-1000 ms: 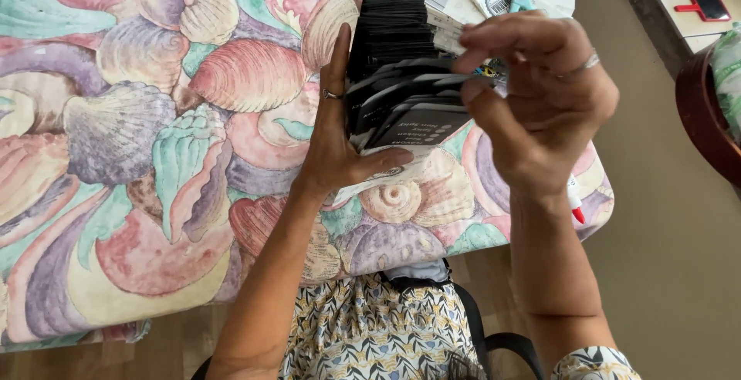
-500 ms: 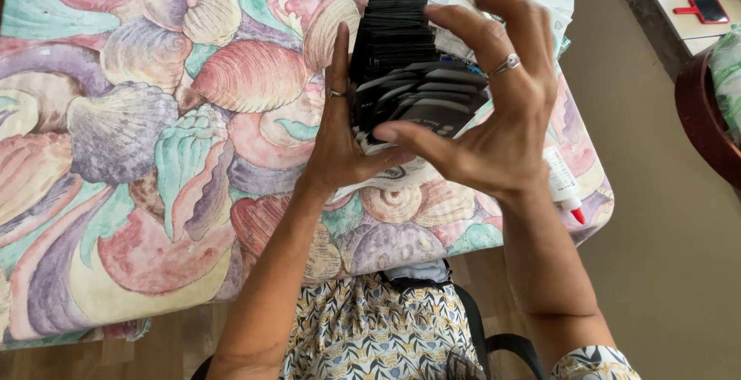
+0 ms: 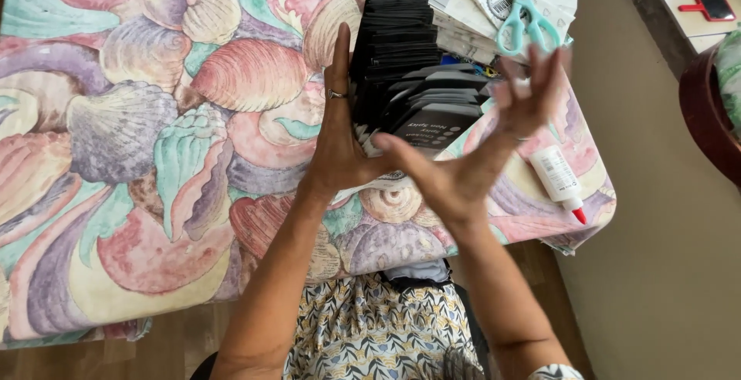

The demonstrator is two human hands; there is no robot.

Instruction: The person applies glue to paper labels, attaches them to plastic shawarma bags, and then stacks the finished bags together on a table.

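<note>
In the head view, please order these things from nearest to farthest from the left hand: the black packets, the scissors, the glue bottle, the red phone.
From the left hand:
1. Black packets, touching its palm, on its right.
2. Scissors, upper right on the papers.
3. Glue bottle, near the table's right edge.
4. Red phone, far right, off the table.

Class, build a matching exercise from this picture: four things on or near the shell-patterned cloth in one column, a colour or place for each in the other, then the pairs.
Things:
1. scissors
2. stack of cards
3. glue tube
4. left hand

Descriptions:
A. white with a red tip
B. flat against the stack's left side
C. mint-green handles
D. black, fanned out near the front

Pairs: 1-C, 2-D, 3-A, 4-B
</note>
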